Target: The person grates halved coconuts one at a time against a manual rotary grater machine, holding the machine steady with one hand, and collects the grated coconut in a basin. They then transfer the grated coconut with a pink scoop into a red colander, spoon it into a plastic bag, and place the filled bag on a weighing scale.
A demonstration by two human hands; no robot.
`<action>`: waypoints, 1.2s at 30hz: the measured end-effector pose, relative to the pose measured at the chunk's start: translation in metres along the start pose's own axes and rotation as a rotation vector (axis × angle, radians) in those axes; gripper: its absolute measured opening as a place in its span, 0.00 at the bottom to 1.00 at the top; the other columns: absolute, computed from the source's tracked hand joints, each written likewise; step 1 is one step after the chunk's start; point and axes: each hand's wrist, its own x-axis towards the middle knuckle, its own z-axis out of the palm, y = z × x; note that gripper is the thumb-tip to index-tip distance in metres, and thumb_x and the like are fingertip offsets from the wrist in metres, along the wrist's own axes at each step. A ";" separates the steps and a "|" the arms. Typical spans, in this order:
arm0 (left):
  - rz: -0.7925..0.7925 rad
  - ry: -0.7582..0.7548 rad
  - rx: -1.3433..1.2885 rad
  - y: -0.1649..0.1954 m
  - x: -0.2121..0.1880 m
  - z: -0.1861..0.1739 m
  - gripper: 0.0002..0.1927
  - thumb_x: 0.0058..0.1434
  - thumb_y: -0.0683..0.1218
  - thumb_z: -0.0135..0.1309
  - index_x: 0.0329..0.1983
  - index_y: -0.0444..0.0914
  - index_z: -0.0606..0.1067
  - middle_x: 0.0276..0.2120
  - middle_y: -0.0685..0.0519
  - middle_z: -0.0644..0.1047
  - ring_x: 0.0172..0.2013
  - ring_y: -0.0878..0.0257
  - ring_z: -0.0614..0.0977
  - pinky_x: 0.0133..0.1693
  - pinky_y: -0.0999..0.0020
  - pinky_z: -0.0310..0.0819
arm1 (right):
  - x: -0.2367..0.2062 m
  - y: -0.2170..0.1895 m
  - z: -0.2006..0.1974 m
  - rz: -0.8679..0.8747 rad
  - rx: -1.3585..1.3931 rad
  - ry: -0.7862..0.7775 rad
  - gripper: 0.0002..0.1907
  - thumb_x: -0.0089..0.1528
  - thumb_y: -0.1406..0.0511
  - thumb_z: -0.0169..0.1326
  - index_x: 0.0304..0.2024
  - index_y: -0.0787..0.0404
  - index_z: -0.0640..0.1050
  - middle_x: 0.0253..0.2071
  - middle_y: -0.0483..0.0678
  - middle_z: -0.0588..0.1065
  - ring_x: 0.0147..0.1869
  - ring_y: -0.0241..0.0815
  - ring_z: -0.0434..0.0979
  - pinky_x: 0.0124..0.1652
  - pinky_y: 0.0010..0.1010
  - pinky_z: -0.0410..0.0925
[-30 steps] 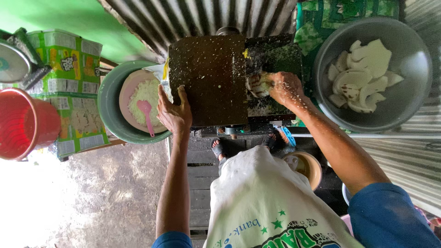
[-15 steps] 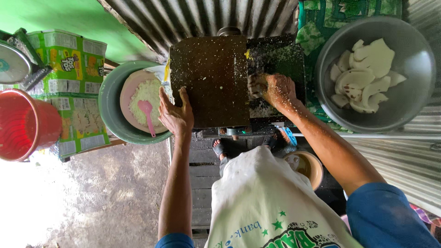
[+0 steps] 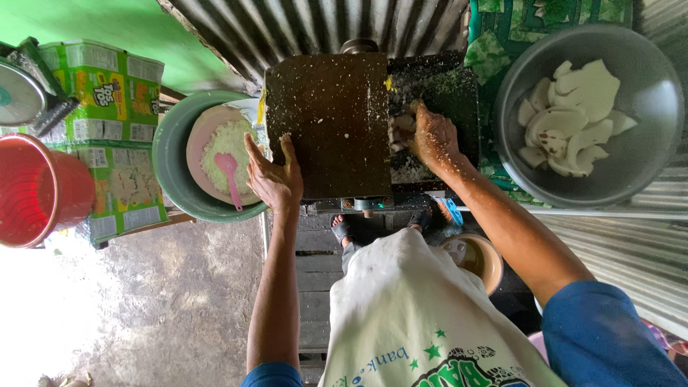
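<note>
1. While the right hand (image 3: pixel 432 136) closes on coconut pieces (image 3: pixel 400 132), it has pushed deeper into the grater machine (image 3: pixel 337 122) than a second ago.
2. Left hand (image 3: pixel 272 175): open, braced on the machine's edge.
3. Grated heap (image 3: pixel 228 143) in the green basin (image 3: pixel 168 172); grey bowl (image 3: pixel 645 143) holds more coconut.

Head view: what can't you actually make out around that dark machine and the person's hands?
- What the right hand presses: head view, its fingers cover the white pieces in the machine's opening.
- Any moving part inside the machine: hidden beneath its dark lid.
- Left hand's palm side: pressed flat against the lid's edge.
- The red bucket: cut off by the left edge.
- The small bowl: partly hidden behind the right forearm and apron.
</note>
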 end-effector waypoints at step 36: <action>0.029 0.000 0.036 -0.019 0.015 -0.006 0.44 0.67 0.69 0.50 0.75 0.36 0.59 0.57 0.40 0.78 0.56 0.46 0.77 0.55 0.48 0.65 | 0.004 0.007 0.047 0.316 0.752 -0.107 0.17 0.72 0.58 0.43 0.55 0.61 0.75 0.50 0.55 0.77 0.54 0.56 0.77 0.54 0.45 0.68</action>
